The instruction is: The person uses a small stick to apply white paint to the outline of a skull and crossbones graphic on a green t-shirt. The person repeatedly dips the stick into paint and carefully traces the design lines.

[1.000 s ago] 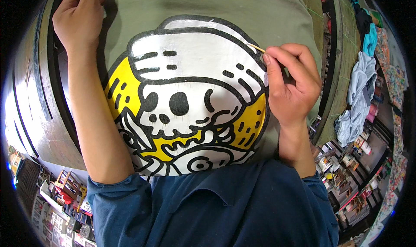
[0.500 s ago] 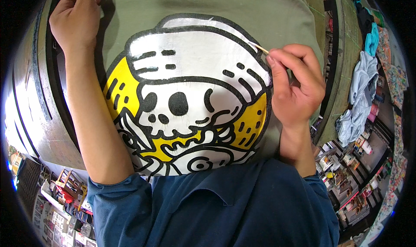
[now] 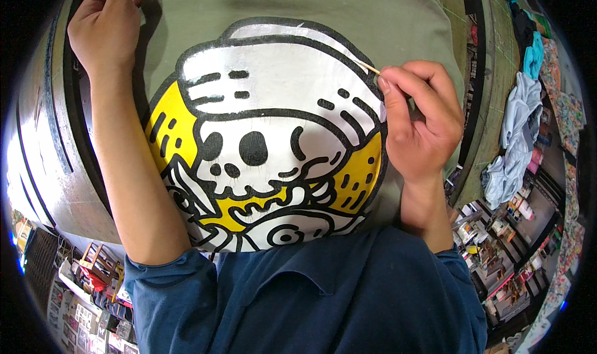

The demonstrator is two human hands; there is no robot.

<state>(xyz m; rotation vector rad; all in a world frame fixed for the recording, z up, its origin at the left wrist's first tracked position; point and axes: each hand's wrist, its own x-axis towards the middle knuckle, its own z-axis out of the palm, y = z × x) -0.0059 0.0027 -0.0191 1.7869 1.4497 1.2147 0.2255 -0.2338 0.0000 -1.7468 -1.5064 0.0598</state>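
A thin pale wooden stick is pinched between the thumb and forefinger of my right hand. Its tip points at the black outline on the upper right of a large printed skull design in white, yellow and black. The print lies on olive-green fabric, spread flat in front of me. My left hand is at the upper left beside the fabric, its fingers curled. The frame's top edge cuts off those fingertips, so anything they hold is hidden.
Curved metal-grey boards stand at the left. To the right, light-blue cloth lies beyond a green board edge. Bottles and small containers crowd a lower shelf there. A wooden stool is at the lower left.
My right hand and the stick have shifted slightly left and up. My left hand has drifted slightly left. The printed design appears a little farther left.
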